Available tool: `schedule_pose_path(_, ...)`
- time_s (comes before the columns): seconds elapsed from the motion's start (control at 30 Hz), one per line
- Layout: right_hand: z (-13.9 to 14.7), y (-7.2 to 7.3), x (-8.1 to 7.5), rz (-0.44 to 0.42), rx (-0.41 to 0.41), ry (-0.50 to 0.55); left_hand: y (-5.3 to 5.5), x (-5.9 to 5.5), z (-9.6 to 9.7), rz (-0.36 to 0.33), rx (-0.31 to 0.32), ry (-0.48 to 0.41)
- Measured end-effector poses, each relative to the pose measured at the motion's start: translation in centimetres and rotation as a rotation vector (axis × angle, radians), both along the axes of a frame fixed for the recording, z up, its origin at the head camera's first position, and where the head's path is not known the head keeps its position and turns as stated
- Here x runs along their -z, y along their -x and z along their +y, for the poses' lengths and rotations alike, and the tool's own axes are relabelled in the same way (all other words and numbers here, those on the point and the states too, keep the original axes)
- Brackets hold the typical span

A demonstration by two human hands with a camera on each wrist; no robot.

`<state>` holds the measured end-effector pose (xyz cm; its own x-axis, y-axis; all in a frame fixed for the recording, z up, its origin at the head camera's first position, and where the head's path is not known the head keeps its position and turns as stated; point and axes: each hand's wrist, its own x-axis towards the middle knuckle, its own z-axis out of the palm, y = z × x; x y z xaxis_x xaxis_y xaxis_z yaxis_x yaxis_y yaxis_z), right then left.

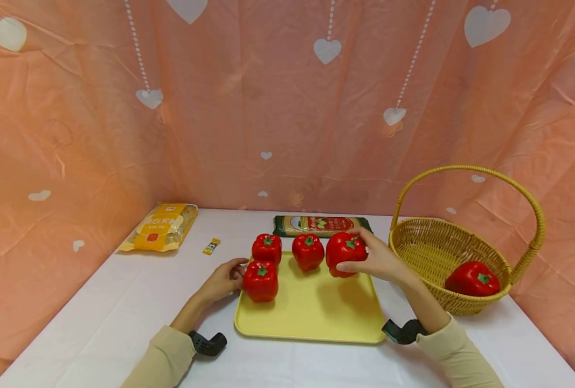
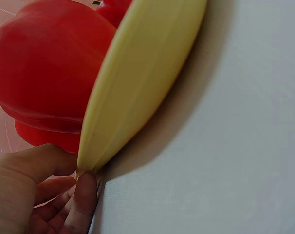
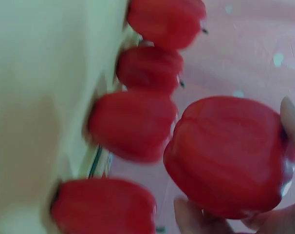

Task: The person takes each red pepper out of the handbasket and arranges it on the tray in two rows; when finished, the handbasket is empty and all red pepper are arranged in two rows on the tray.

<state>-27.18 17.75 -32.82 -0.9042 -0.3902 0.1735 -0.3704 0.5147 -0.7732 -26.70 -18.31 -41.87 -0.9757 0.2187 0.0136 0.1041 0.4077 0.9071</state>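
My right hand (image 1: 383, 258) grips a red bell pepper (image 1: 341, 256) from its right side, held up over the right part of the yellow tray (image 1: 311, 318). The same pepper (image 3: 228, 156) fills much of the right wrist view, with fingertips round it. My left hand (image 1: 226, 281) pinches the tray's left rim (image 2: 133, 92) between thumb and fingers. Several more red bell peppers rest on the tray: one by the left hand (image 1: 260, 283), one behind it (image 1: 267, 248), one at the back middle (image 1: 309, 252). Another pepper (image 3: 106, 207) shows in the right wrist view.
A wicker basket (image 1: 433, 277) with a tall handle stands at the right, holding one red pepper (image 1: 472, 279). Behind the tray lies a green-ended packet (image 1: 322, 225). An orange-yellow food bag (image 1: 161, 227) and a small yellow sachet (image 1: 212, 246) lie at the back left.
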Motion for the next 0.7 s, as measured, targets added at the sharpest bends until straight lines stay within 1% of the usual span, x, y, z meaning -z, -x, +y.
schedule_pose_path(0.1,-1.5,-0.4,0.5,0.042,-0.002,-0.032,0.6,0.9,-0.3,-0.004,-0.01,0.004)
schedule_pose_path(0.17,-2.4,-0.7,0.8,0.058,0.01,-0.063,0.8,1.1,-0.3,-0.006,-0.011,0.003)
schedule_pose_path(0.33,-4.2,-1.3,1.4,0.088,0.042,-0.18,0.9,1.2,-0.3,-0.007,-0.006,-0.001)
schedule_pose_path(0.43,-4.7,-1.5,1.9,0.097,0.033,-0.24,0.9,1.2,-0.3,-0.003,-0.003,0.0)
schedule_pose_path(0.6,-5.1,-1.8,2.6,0.087,0.014,-0.313,0.9,1.1,-0.3,-0.015,-0.01,-0.009)
schedule_pose_path(0.7,-5.4,-1.9,3.1,0.113,0.007,-0.352,0.7,1.1,-0.4,-0.008,0.0,-0.018)
